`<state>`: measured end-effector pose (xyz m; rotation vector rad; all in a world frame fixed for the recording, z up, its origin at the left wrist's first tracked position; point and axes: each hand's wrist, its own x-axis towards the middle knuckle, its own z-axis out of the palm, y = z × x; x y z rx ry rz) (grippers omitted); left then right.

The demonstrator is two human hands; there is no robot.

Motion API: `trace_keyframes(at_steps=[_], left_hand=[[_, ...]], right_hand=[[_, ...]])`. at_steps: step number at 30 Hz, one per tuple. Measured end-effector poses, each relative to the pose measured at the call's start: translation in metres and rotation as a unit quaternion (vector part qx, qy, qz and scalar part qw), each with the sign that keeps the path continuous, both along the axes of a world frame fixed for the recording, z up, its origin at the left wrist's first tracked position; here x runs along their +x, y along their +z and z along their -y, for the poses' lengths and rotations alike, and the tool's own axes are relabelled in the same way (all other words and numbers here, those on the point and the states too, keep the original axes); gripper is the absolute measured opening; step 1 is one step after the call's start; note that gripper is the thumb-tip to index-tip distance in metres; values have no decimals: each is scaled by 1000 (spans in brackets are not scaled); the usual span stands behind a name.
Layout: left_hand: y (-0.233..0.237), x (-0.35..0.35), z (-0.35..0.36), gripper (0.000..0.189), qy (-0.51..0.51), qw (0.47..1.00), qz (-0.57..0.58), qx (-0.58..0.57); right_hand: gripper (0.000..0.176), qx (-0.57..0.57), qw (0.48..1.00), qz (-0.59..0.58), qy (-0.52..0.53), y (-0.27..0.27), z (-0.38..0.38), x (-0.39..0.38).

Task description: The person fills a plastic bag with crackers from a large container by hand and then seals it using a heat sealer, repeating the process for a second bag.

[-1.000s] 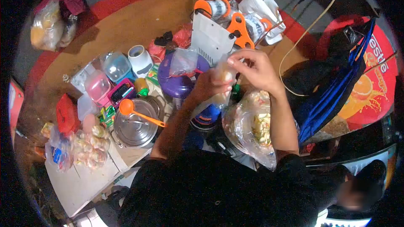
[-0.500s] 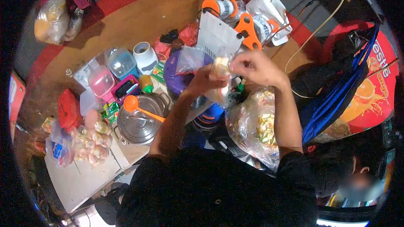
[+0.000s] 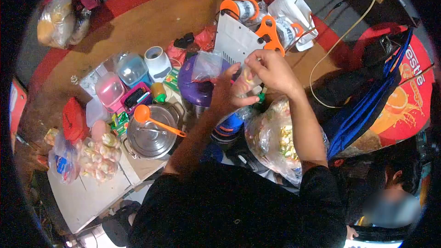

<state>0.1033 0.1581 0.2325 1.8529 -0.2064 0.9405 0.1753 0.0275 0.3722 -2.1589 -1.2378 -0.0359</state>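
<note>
A small clear plastic bag (image 3: 247,82) with pale and reddish contents hangs between my two hands. My right hand (image 3: 268,71) pinches its top. My left hand (image 3: 227,93) is beside the bag's lower part with thumb and fingers apart. Left of them is a purple lid (image 3: 186,82) with clear plastic (image 3: 209,65) lying on it. Below my right forearm sits a large clear bag of chopped, colourful food (image 3: 273,140). Several small filled bags (image 3: 98,160) are piled at the left, near a steel pot (image 3: 151,133) with an orange ladle (image 3: 143,113) across its lid.
Pink (image 3: 110,89) and blue containers (image 3: 132,69) stand behind the pot. Orange-ended spools (image 3: 248,8) and a white panel (image 3: 239,39) are at the back. A cable (image 3: 317,76) curves at the right. Another person (image 3: 399,179) is at the lower right.
The small bag is now held more upright by its top. My left hand's fingers have spread, and my right hand has moved slightly up.
</note>
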Motion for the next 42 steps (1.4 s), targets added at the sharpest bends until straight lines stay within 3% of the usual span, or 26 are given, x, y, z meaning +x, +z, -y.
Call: trace_keyframes(at_steps=[2, 4, 5, 7, 8, 10, 11, 13, 15, 17, 20, 23, 24, 25, 27, 31, 33, 35, 37, 39, 41, 42], left_hand=[[-8, 4, 1, 71, 4, 1000, -21, 23], [-28, 19, -7, 56, 138, 960, 62, 237], [-31, 24, -13, 56, 137, 960, 62, 237], [-24, 21, -22, 48, -4, 984, -54, 168], [-22, 18, -22, 48, -8, 984, -56, 168], [-10, 11, -19, 45, -189, 958, -210, -41], [-5, 6, -16, 45, -193, 957, -211, -41], [1, -2, -8, 43, -254, 927, -223, -164], [-3, -2, -7, 45, -264, 924, -195, -194], [-9, -2, -7, 47, -275, 919, -169, -226], [10, -20, 1, 48, -329, 847, -226, -351], [-6, -18, 16, 48, -277, 848, -223, -392], [-42, 5, 3, 53, -238, 915, -244, -216], [-42, 7, 10, 53, -245, 912, -249, -215], [-39, 7, 24, 59, -166, 938, -298, -65], [-59, 19, 53, 65, -184, 938, -283, -72], [-52, 16, 62, 71, -235, 930, -261, -106], [-49, 17, 68, 73, -218, 929, -292, -58], [-49, 20, 74, 75, -198, 926, -320, -10], [-51, 23, 82, 75, -179, 952, -232, 85], [-56, 24, 86, 75, -201, 951, -228, 60], [-60, 25, 87, 77, -220, 949, -225, 33]], right_hand=[[25, -10, 1000, -17, 7, 1, -1, 0], [23, -19, 999, -33, 14, 8, 5, 0], [24, -38, 998, 5, 52, 16, 15, 2], [24, -58, 993, 41, 89, 21, 22, 2], [23, -69, 994, 13, 78, 22, 23, 3], [23, -66, 994, -45, 77, 18, 24, 3], [23, -66, 994, -46, 74, 17, 27, 0], [27, 76, 997, -12, 30, 16, 34, -10], [29, 128, 991, -43, -22, 2, 58, 4], [20, 51, 989, -130, -50, -3, 96, 13], [12, -175, 968, -168, -65, -32, 149, 25], [24, -323, 926, -185, -55, -138, 207, 53], [32, -345, 913, -208, -59, -164, 217, 52], [41, -366, 900, -229, -60, -192, 224, 47], [40, -281, 932, -149, -174, -267, 239, 27], [50, -270, 937, -190, -111, -315, 228, 13], [54, -220, 956, -68, -181, -358, 231, 8], [56, -216, 965, -50, -142, -368, 239, 13], [63, -208, 941, -202, -174, -320, 228, 1], [67, -227, 938, -194, -178, -295, 221, -5], [70, -247, 934, -184, -180, -300, 223, -4], [69, -199, 957, -166, -134, -306, 220, -2]])
